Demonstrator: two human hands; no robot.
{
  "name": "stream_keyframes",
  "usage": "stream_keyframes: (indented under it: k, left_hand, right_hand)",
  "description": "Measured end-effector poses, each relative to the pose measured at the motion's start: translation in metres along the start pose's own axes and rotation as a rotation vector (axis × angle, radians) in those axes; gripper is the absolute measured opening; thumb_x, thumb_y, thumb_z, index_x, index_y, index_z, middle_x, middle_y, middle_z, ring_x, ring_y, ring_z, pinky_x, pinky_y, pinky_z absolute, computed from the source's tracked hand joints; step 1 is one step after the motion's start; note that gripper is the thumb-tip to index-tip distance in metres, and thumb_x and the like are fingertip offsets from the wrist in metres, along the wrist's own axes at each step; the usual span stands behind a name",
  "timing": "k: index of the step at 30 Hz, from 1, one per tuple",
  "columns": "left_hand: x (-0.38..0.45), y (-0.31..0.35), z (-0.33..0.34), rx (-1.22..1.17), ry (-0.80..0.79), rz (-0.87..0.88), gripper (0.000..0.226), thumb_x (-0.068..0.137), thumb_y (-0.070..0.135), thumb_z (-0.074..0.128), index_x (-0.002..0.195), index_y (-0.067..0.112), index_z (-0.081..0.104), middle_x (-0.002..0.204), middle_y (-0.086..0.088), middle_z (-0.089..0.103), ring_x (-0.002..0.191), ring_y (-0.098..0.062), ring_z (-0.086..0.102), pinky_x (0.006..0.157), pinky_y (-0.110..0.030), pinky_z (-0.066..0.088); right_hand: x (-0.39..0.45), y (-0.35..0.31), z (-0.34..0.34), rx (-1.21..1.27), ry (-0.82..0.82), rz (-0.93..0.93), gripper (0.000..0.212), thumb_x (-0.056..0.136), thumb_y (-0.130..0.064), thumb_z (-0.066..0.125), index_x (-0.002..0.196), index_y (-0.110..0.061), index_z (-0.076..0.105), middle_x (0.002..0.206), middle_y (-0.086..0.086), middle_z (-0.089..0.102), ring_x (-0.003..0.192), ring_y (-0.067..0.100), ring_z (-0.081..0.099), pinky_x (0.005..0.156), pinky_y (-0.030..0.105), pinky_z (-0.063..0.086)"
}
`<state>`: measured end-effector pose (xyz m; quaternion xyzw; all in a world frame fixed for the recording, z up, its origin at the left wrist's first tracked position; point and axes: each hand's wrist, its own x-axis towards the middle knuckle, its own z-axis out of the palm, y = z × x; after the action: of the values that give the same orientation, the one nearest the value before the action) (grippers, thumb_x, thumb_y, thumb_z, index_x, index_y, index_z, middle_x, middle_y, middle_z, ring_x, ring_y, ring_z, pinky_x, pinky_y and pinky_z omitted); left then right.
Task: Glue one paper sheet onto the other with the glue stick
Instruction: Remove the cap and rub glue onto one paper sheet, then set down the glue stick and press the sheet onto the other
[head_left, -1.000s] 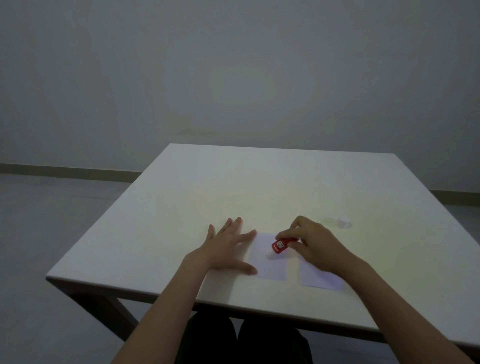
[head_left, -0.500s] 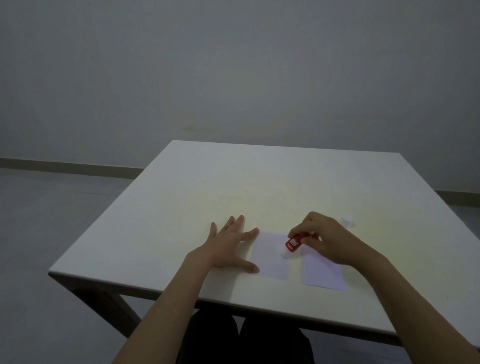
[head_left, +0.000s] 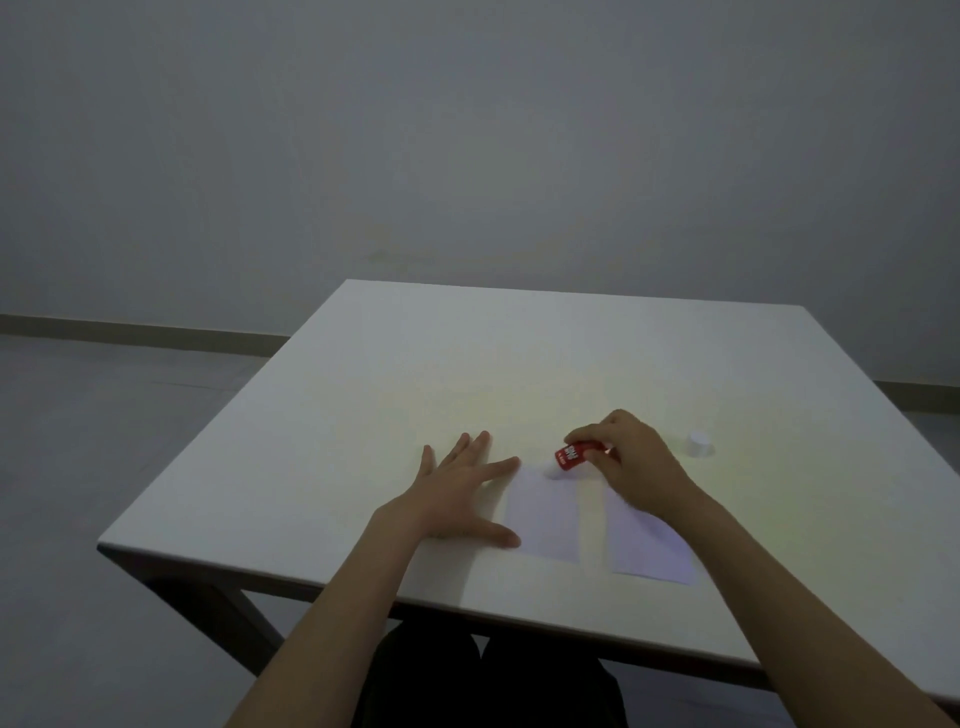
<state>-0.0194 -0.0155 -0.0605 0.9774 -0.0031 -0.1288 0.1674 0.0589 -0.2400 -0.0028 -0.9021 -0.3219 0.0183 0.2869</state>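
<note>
Head cam: red glue stick tilted, white tip touching the far edge of the left paper sheet, pinched in the right hand. Second sheet lies just beside it, near the table's front edge. Left hand flat, fingers spread. White cap sits further right.

One head-worn view looks forward and down over the counter from its near edge, the far wall filling the upper half.
</note>
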Motion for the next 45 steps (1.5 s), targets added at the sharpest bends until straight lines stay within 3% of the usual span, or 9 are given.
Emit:
stream_keyframes:
  k: [3,7,18,22,26,31,33,39,45]
  left_hand:
    - [-0.001,0.000,0.000,0.015,-0.001,-0.001,0.108,0.054,0.081,0.055,0.144,0.045,0.008,0.160,-0.001,-0.013,0.145,-0.020,-0.020,0.110,-0.059,-0.016]
    - [-0.002,0.002,0.000,0.019,0.000,-0.002,0.104,0.058,0.079,0.056,0.144,0.048,0.005,0.160,-0.002,-0.015,0.144,-0.021,-0.022,0.109,-0.060,-0.017]
    - [-0.010,0.004,-0.003,-0.083,-0.004,0.024,0.100,0.065,0.072,0.060,0.146,0.044,0.008,0.159,0.000,-0.017,0.143,-0.017,-0.024,0.110,-0.055,-0.023]
    - [-0.012,0.007,-0.008,-0.113,-0.011,0.003,0.099,0.070,0.067,0.060,0.147,0.040,0.004,0.160,0.001,-0.014,0.144,-0.018,-0.021,0.111,-0.054,-0.021]
    - [-0.020,0.011,-0.020,-0.293,0.027,0.006,0.091,0.080,0.054,0.061,0.148,0.035,0.004,0.161,0.003,-0.002,0.147,-0.017,-0.010,0.116,-0.052,-0.013]
    - [-0.040,0.034,-0.029,-0.885,0.281,0.134,0.040,0.077,0.043,0.066,0.115,0.049,0.056,0.123,0.031,0.057,0.121,0.009,0.049,0.097,-0.011,0.037]
    - [-0.040,0.043,-0.030,-0.989,0.424,0.088,0.023,0.080,0.027,0.070,0.101,0.037,0.071,0.101,0.022,0.073,0.101,0.005,0.064,0.084,-0.012,0.045]
    - [-0.032,0.039,-0.056,-0.971,0.699,-0.076,0.016,0.073,0.018,0.072,0.071,0.034,0.075,0.080,0.010,0.076,0.082,-0.010,0.070,0.078,-0.029,0.051]
    - [0.001,0.024,-0.082,-0.700,0.746,-0.204,0.014,0.077,0.017,0.068,0.067,0.028,0.069,0.076,0.012,0.069,0.062,0.000,0.061,0.053,-0.010,0.040]
  right_hand:
    - [0.001,-0.009,0.006,0.020,0.122,0.003,0.026,0.088,-0.006,0.056,0.109,-0.015,0.068,0.096,0.010,0.054,0.081,0.016,0.050,0.074,0.024,0.039]
    - [0.002,-0.027,0.021,0.020,0.004,-0.116,0.026,0.090,-0.011,0.054,0.112,-0.020,0.066,0.092,-0.001,0.048,0.081,0.014,0.048,0.070,0.018,0.035]
    - [-0.012,0.000,0.002,0.015,0.177,0.058,0.026,0.088,-0.008,0.055,0.109,-0.016,0.068,0.094,0.012,0.055,0.082,0.024,0.055,0.076,0.033,0.046]
    - [-0.018,-0.013,0.002,0.307,0.212,0.128,0.026,0.089,-0.009,0.056,0.109,-0.020,0.068,0.090,0.004,0.059,0.075,0.012,0.052,0.066,0.009,0.038]
    - [-0.032,-0.035,0.016,1.038,0.119,0.330,0.025,0.091,-0.006,0.052,0.109,-0.013,0.067,0.076,0.004,0.059,0.056,0.015,0.047,0.056,0.020,0.043]
    - [-0.034,-0.066,0.042,1.636,-0.083,0.518,0.028,0.094,-0.019,0.048,0.118,-0.016,0.063,0.085,0.003,0.059,0.058,0.014,0.045,0.059,0.026,0.039]
    - [-0.029,-0.078,0.048,1.674,-0.084,0.485,0.029,0.095,-0.019,0.045,0.120,-0.018,0.061,0.085,0.001,0.059,0.058,0.014,0.044,0.059,0.025,0.037]
    - [-0.027,-0.078,0.054,0.813,0.115,0.405,0.041,0.090,-0.033,0.055,0.129,-0.025,0.046,0.110,0.003,0.058,0.082,0.017,0.055,0.070,0.026,0.042]
    - [-0.055,-0.060,0.066,0.090,0.057,-0.018,0.040,0.084,-0.038,0.061,0.121,-0.025,0.054,0.121,-0.002,0.055,0.105,0.014,0.052,0.088,0.027,0.042]
